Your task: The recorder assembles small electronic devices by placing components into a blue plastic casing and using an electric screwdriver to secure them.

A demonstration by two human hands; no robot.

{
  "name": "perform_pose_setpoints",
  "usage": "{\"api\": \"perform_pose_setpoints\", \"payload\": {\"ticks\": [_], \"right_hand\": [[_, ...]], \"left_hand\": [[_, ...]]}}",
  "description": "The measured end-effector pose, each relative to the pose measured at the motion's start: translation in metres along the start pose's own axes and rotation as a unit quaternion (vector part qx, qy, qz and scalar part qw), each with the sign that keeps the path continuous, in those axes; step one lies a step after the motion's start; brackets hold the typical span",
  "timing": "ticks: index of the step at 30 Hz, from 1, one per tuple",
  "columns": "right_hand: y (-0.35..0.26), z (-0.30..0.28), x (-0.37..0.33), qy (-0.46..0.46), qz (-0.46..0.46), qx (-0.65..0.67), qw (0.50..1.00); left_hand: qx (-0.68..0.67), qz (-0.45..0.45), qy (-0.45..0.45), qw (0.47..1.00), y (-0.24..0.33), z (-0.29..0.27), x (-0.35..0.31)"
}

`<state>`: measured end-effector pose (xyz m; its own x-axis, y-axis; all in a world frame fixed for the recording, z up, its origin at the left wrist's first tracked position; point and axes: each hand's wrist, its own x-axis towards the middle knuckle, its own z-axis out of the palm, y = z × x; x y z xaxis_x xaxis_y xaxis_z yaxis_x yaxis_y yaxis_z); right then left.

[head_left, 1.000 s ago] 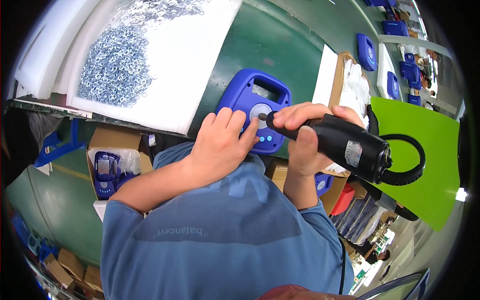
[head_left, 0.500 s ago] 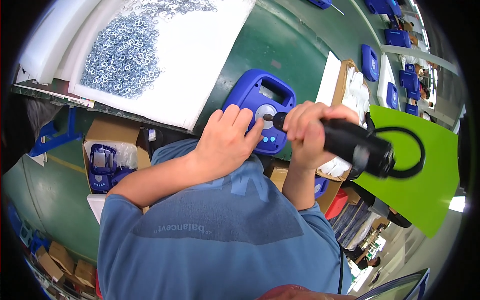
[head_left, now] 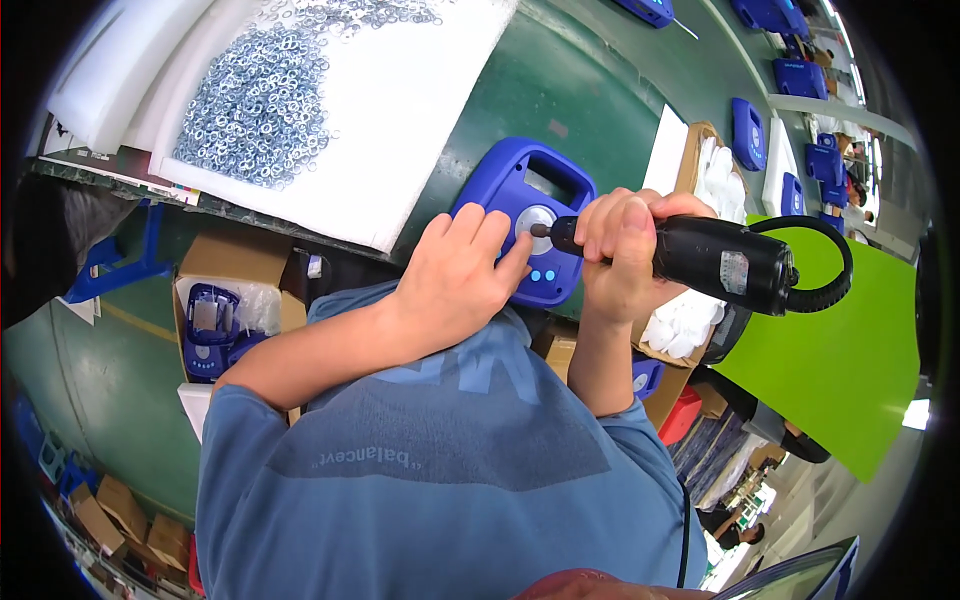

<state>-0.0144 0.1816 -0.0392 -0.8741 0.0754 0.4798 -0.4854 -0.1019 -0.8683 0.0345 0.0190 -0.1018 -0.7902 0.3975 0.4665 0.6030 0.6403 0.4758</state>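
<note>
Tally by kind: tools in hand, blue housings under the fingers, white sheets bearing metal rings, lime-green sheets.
Black power tool, in right hand: 1
Blue housing, under left hand's fingers: 1
White sheet bearing rings: 1
Lime-green sheet: 1
Total: 4

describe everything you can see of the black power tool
The black power tool has a thick, rounded, plastic-looking body, a pale label and a ribbed cable looping from its rear. The right hand grips its front, nose toward the picture's left. Its dark tip is at the pale disc on the blue casing, close by the left hand; whether it touches either, or is running, cannot be told.
</note>
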Motion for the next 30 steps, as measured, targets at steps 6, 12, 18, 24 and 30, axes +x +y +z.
{"api": "perform_pose_setpoints", "payload": {"ticks": [6, 12, 18, 24, 30], "right_hand": [[0.009, -0.003, -0.002, 0.002, 0.003, 0.04, 0.999], [0.007, -0.002, 0.001, -0.003, -0.002, 0.029, 1.0], [-0.034, -0.027, 0.03, -0.018, -0.055, 0.115, 0.992], [-0.021, -0.144, 0.066, 0.188, 0.215, -0.181, 0.941], [0.046, -0.169, 0.049, 0.082, 0.31, -0.585, 0.745]], "left_hand": [[0.002, 0.008, 0.017, 1.0, 0.0, 0.002, 0.0], [0.001, 0.013, 0.013, 1.0, 0.001, 0.001, 0.001], [0.016, 0.016, -0.003, 1.0, -0.001, -0.003, 0.002], [0.004, 0.142, -0.075, 0.987, -0.023, -0.032, -0.014], [0.065, 0.263, -0.02, 0.962, -0.033, -0.034, -0.02]]}}
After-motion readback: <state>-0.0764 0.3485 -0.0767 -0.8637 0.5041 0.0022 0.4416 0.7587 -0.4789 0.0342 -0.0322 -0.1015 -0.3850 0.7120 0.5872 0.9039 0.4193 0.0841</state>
